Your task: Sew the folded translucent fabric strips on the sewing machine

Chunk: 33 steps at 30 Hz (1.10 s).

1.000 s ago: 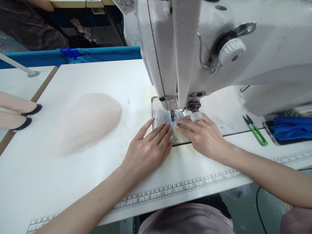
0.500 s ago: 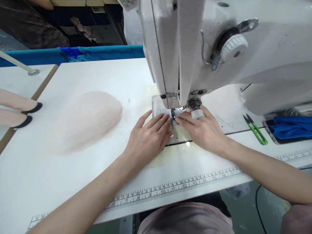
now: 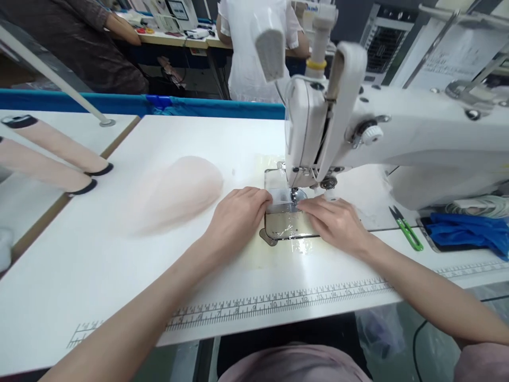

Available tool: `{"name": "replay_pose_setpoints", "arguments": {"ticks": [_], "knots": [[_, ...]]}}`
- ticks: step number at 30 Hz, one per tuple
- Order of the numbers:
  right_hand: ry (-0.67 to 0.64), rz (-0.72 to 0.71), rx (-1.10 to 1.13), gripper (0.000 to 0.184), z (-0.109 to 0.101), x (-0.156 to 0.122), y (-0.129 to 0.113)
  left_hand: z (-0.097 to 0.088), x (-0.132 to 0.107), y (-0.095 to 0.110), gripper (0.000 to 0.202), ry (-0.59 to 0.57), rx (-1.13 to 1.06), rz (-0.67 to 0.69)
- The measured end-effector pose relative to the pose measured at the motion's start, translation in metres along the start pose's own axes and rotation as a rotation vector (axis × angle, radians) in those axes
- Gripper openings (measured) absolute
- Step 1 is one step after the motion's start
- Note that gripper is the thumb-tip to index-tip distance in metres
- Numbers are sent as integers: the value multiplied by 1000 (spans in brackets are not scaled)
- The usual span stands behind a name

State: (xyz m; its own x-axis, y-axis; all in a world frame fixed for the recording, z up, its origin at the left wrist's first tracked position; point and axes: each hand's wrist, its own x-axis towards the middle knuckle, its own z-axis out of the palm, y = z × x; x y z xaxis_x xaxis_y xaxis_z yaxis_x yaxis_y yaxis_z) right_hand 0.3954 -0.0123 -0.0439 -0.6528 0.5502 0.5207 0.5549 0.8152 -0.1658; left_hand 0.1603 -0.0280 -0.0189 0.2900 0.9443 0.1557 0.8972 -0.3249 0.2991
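Observation:
A white sewing machine (image 3: 318,122) stands over the worktable, its needle and presser foot (image 3: 294,195) above a shiny metal plate (image 3: 292,225). A thin, whitish, see-through strip (image 3: 281,196) lies across the plate, left of the foot. My left hand (image 3: 240,215) is closed at the strip's left end, thumb and fingers pinched together at the plate's left edge. My right hand (image 3: 338,220) is just right of the foot, its fingertips pressed together on thin material that they mostly hide. A sheer pale pink fabric piece (image 3: 186,191) lies to the left.
Green thread snips (image 3: 406,229) lie on the right, near a blue cloth (image 3: 471,231) on a dark phone-like device (image 3: 431,239). A printed ruler (image 3: 274,307) follows the front edge. Pale tubes with black ends (image 3: 59,151) lie far left. Two people sit beyond the table.
My left hand has drawn left from beside the foot, its spread fingers now closed in a pinch. My right hand stays by the foot. The view has tilted up and back, showing more of the machine.

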Motion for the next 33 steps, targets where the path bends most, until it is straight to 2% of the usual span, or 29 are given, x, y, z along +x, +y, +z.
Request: {"name": "replay_pose_setpoints", "arguments": {"ticks": [3,5,6,7,9,11,15,18,20,23,26,29,33], "knots": [[-58,16,372,43,-7,8,-15,-34,-7,-4,29,-196,-343,-71],[-207,170,579,69,-13,20,-27,-54,-13,-6,32,-297,-475,-22],[-294,262,684,74,-15,28,-33,-62,-15,-8,32,-338,-509,10],[-375,342,807,70,-17,38,-38,-69,-17,-9,33,-369,-527,35],[-516,450,1087,45,-17,57,-47,-79,-20,-13,31,-380,-541,59],[-521,521,1238,46,-11,75,-55,-85,-24,-19,29,-314,-552,54],[-359,507,1279,28,3,102,-70,-92,-42,-44,27,-154,-631,-79],[-320,476,1216,22,9,116,-80,-93,-63,-68,34,-143,-663,-203],[-320,462,1187,22,13,124,-83,-93,-75,-85,29,-106,-686,-245],[-316,478,1220,21,22,137,-84,-94,-79,-109,27,89,-761,-329],[-257,534,1237,22,39,151,-80,-96,-63,-130,31,218,-702,-404],[-177,584,1179,21,60,165,-73,-94,-36,-151,32,211,-555,-405],[-137,628,1079,19,87,179,-61,-80,-7,-172,29,175,-406,-385]]}}
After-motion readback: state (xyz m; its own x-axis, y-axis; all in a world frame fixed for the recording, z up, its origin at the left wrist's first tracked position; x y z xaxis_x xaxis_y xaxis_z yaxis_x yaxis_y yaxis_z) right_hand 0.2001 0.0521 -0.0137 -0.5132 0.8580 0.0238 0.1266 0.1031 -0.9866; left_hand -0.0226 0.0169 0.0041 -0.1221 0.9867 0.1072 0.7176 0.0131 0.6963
